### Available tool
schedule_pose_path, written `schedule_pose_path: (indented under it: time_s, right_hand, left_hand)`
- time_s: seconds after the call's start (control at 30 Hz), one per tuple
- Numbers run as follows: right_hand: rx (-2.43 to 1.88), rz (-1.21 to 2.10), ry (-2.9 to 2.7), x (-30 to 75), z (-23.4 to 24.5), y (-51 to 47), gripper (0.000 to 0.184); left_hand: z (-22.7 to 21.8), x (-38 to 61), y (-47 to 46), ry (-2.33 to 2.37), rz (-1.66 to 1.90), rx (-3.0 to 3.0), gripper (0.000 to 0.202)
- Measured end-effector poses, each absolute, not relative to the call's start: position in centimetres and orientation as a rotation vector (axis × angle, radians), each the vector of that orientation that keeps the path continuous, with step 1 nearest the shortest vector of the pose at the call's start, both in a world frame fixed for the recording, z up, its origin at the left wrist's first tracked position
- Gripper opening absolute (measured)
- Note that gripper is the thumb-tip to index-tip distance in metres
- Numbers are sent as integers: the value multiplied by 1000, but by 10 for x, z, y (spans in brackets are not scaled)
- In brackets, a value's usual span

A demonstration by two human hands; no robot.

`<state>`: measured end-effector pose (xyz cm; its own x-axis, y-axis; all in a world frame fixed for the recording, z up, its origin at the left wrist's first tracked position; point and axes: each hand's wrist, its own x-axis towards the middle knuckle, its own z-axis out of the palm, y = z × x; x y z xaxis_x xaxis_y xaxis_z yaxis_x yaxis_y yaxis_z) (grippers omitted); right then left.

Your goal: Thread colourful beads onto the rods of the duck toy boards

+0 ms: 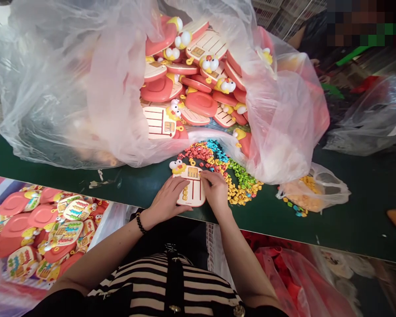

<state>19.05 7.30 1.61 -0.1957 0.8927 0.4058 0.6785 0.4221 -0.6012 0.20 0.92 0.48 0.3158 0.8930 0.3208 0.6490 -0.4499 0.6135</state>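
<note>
Head view, working left to right: a plastic-lined bin [6, 211] below the counter's near edge holds finished pink-and-cream chick toy boards [42, 229], too overlapped to count exactly, with at least eight showing. A large clear plastic bag [53, 88] spills over the dark green counter [132, 189] and holds many more pink chick toys [185, 75], mostly without pieces. At the centre lies one cream chick toy board [188, 187], just inside the near edge and touching both hands. The left grip [167, 199], below a beaded bracelet [140, 222], lies spread flat across the board's left side. The right grip [216, 191] presses bent fingertips onto its upper right corner; whether they pinch a small piece is too hidden to tell. A heap of loose red, blue, green and yellow pieces [218, 169] sits just beyond the board, touching the right hand's fingers. Further right, past a stretch of green counter, is one small knotted bag of pieces [312, 191], with a few loose pieces beside it. Another clear bag [372, 119] sits beyond the counter's far edge, and a red plastic bag [290, 281] lies below the near edge
</note>
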Motion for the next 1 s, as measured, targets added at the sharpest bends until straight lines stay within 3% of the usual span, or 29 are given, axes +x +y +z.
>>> schedule_pose_path:
  time_s: [0.13,0.4,0.57,0.67,0.87,1.0]
  right_hand:
    - [-1318,407,-1960,185,18,56,19]
    - [-1140,777,-1957,173,27,79,22]
    - [-1581,331,-1817,221,32,108,20]
    - [-1583,315,-2065,239,34,115,16]
    - [-1659,160,-2090,243,44,150,24]
    - [-1851,81,-2227,227,44,178,16]
  left_hand:
    - [3,1,9,1359,902,2194,80]
    - [4,3,11,1376,883,2215,101]
    - [8,3,8,1402,788,2287,73]
    - [9,3,7,1413,778,2313,60]
    - [9,4,7,1398,765,2347,54]
    - [9,3,7,1381,725,2354,57]
